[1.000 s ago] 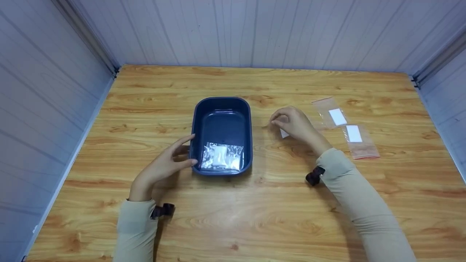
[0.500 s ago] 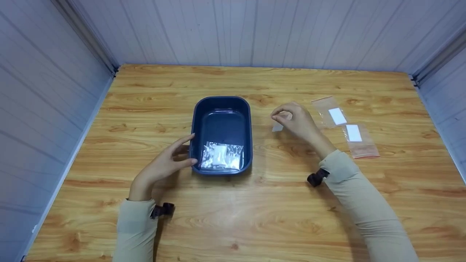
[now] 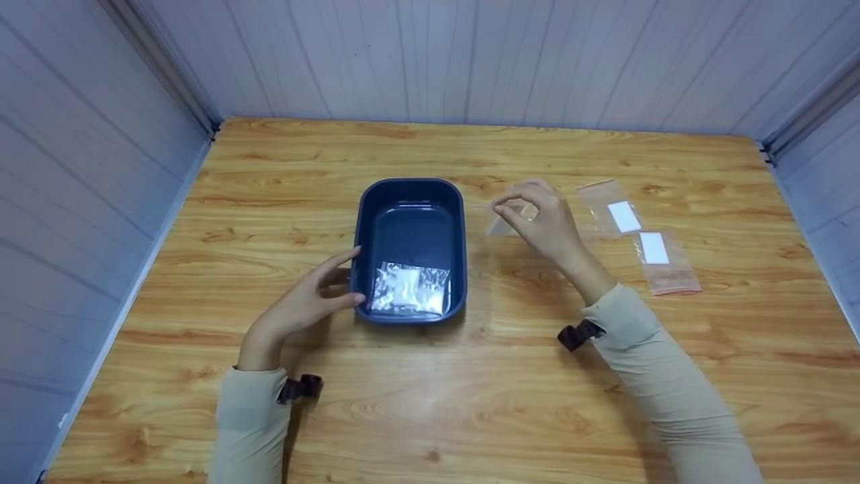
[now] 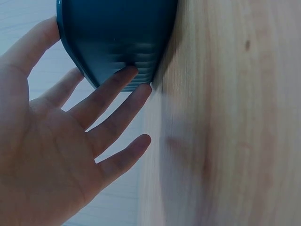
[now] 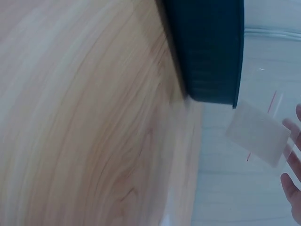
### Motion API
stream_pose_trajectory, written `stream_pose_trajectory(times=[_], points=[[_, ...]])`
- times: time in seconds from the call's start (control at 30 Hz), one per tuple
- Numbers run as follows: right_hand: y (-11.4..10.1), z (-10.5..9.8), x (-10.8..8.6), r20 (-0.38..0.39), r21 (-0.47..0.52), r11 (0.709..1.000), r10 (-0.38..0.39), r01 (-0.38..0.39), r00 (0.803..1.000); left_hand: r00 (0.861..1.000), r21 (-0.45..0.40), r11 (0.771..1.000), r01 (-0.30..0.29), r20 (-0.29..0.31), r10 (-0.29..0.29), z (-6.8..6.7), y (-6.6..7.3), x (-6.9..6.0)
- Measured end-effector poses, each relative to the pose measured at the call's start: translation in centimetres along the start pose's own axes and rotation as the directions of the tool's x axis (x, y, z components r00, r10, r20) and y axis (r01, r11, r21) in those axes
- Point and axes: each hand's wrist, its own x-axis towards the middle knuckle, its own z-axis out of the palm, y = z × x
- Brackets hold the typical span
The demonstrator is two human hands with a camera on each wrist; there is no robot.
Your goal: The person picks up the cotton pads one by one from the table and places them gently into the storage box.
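My left hand [image 3: 302, 306] rests against the left side of a dark blue plastic tub [image 3: 411, 232], thumb and a fingertip at its rim. In the left wrist view the fingers of the left hand [image 4: 61, 141] are spread, and some touch the tub's outer wall. Right of the tub, my right hand [image 3: 547, 222] pinches a small clear zip bag [image 3: 498, 227] between thumb and finger, above the table. The right wrist view shows a pale rectangular piece [image 5: 259, 134] in that bag and a red zip line. One clear bag with a white piece [image 3: 406, 288] lies inside the tub.
To the right, two more clear zip bags lie on the wood-grain table [image 3: 430, 403]: an upper bag [image 3: 623, 216] and a lower bag [image 3: 662, 265], each holding a white rectangle. Pale panel walls [image 3: 430, 64] enclose the table at the back and both sides.
The right hand has lifted the pinched bag off the table and brought it slightly up and left, closer to the tub. The left hand and tub stay where they were.
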Motion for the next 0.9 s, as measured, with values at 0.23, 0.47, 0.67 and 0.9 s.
stream_pose_trajectory(times=[0.23, 0.47, 0.67, 0.9], points=[[-2.2, 1.2, 0.7, -0.067, 0.062, 0.997, -0.044, 0.048, 0.997, 1.0, -0.008, 1.0, 0.002, -0.008, -0.002, 0.0, 0.1, 0.0], [-4.1, 2.4, 1.1, -0.061, 0.117, 0.992, -0.04, 0.047, 0.997, 1.0, -0.013, 1.0, 0.01, -0.001, -0.01, 0.1, 0.1, -0.1], [-5.4, 3.8, 1.3, -0.033, 0.154, 0.986, -0.065, 0.069, 0.997, 1.0, -0.011, 1.0, 0.018, 0.0, -0.018, 0.1, 0.0, -0.1], [-6.1, 5.8, 1.3, -0.007, 0.213, 0.97, -0.12, 0.119, 0.993, 1.0, -0.012, 1.0, 0.011, -0.003, -0.011, 0.2, -0.2, 0.0]])
